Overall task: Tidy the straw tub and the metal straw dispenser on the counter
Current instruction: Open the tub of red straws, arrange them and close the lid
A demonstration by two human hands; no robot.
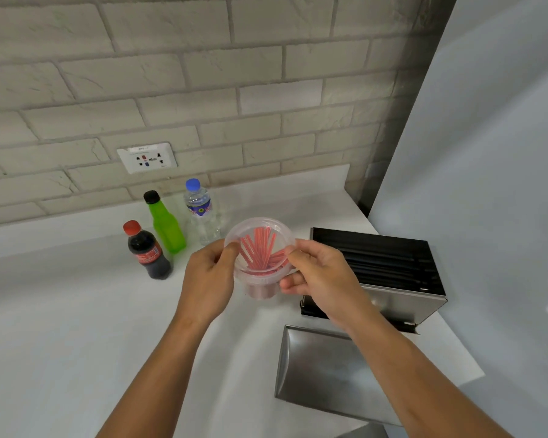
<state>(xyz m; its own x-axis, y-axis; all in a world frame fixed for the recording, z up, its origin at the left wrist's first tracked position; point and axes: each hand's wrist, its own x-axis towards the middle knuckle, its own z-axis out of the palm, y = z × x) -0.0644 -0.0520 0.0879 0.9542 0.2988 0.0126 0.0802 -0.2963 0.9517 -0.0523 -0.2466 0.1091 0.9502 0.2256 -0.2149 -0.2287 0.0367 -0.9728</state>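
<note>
A clear round straw tub (260, 245) holding several red straws is held above the white counter between both hands. A clear lid lies on its rim. My left hand (208, 276) grips the tub's left edge, thumb on the lid. My right hand (320, 276) grips the right edge, fingers under the tub's side. To the right stands the metal straw dispenser (393, 263), open on top and filled with black straws. Its flat metal lid (323, 371) lies on the counter in front of it, partly hidden by my right forearm.
Three bottles stand behind the tub at the left: a cola bottle (147, 251), a green bottle (166, 226) and a water bottle (201, 213). A brick wall with a socket (147, 158) runs behind. A grey panel (487, 153) rises at the right counter edge.
</note>
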